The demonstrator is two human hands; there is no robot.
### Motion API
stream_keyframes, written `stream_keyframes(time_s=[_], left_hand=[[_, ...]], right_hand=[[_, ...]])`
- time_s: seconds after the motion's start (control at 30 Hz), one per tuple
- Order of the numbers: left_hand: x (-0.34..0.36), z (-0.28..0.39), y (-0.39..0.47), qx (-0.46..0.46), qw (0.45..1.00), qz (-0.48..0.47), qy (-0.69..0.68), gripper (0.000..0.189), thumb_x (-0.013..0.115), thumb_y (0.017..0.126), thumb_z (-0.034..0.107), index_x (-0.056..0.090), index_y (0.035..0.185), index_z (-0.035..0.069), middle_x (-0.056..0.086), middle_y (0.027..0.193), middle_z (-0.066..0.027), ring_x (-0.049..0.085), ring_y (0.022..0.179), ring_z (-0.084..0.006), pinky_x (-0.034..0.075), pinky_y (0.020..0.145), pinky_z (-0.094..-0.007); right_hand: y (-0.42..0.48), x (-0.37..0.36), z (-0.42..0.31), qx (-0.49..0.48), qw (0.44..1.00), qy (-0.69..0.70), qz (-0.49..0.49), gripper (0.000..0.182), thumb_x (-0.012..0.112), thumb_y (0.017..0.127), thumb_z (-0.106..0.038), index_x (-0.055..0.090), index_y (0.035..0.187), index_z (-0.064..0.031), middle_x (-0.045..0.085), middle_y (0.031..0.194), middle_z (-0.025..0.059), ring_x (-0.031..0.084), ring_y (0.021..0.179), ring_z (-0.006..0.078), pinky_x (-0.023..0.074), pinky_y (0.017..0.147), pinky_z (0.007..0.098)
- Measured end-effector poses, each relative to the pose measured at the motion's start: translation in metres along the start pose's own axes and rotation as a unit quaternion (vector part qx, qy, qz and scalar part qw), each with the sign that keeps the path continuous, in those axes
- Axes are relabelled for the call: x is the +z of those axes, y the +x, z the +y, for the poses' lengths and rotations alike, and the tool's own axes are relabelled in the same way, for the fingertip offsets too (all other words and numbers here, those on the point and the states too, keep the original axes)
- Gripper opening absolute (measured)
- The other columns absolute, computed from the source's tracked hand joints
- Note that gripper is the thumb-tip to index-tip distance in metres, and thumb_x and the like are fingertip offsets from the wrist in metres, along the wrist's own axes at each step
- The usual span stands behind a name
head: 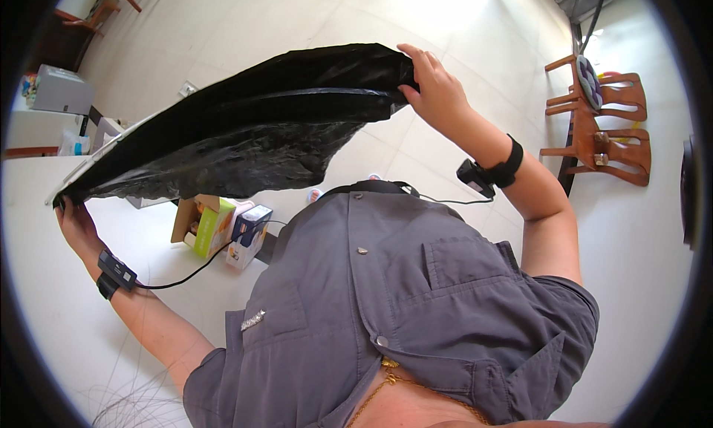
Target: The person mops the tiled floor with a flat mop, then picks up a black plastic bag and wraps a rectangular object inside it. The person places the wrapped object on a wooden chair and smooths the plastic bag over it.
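Observation:
A black plastic sheet or bag [267,127] hangs stretched between my two hands, its lower edge wrinkled and uneven. My left hand [78,227] grips its lower left corner, at the far left of the view. Higher up and to the right, my right hand [437,88] pinches the other end between thumb and fingers. Folds run lengthwise along the plastic, and its upper edge bows upward. A narrow pale strip [120,138] shows along its left upper edge; what it belongs to I cannot tell. Each wrist carries a strapped black device with a cable.
Below the plastic stand an open green cardboard box [214,227] and a blue-and-white box [249,236]. Wooden chairs [604,116] are at the right, one with a cushion [589,81]. A grey box [62,89] sits at the left. Pale floor tiles [250,38] spread beyond.

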State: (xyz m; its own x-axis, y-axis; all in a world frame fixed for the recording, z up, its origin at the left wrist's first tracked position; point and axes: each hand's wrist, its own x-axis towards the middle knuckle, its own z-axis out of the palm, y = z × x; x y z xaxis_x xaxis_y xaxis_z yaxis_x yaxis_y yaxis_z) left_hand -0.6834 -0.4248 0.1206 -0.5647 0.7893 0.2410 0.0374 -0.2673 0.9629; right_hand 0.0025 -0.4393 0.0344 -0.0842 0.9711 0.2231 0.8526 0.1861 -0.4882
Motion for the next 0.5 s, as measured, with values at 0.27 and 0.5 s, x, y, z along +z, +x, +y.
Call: stream_keyframes(time_s=[0.27,0.5], left_hand=[[-0.004,0.012,0.008,0.034,0.997,-0.064,-0.008,0.018,0.051,0.092,0.001,0.058,0.107,-0.005,0.061,0.106,-0.0171,0.056,0.105,-0.0254,0.038,0.101,-0.0391],[-0.018,0.022,0.006,0.051,0.990,-0.132,0.005,0.019,0.048,0.092,0.001,0.059,0.107,-0.004,0.062,0.108,-0.0156,0.056,0.108,-0.0251,0.036,0.103,-0.0394]], right_hand=[[0.044,0.068,0.036,0.140,0.986,-0.004,-0.086,0.030,0.070,0.074,-0.019,0.065,0.101,-0.0090,0.056,0.101,0.0129,0.057,0.093,0.0287,0.0478,0.079,0.0364],[0.064,0.077,0.007,0.088,0.986,-0.101,-0.097,0.028,0.071,0.074,-0.023,0.066,0.099,-0.0127,0.047,0.118,0.0117,0.054,0.104,0.0276,0.0481,0.082,0.0383]])
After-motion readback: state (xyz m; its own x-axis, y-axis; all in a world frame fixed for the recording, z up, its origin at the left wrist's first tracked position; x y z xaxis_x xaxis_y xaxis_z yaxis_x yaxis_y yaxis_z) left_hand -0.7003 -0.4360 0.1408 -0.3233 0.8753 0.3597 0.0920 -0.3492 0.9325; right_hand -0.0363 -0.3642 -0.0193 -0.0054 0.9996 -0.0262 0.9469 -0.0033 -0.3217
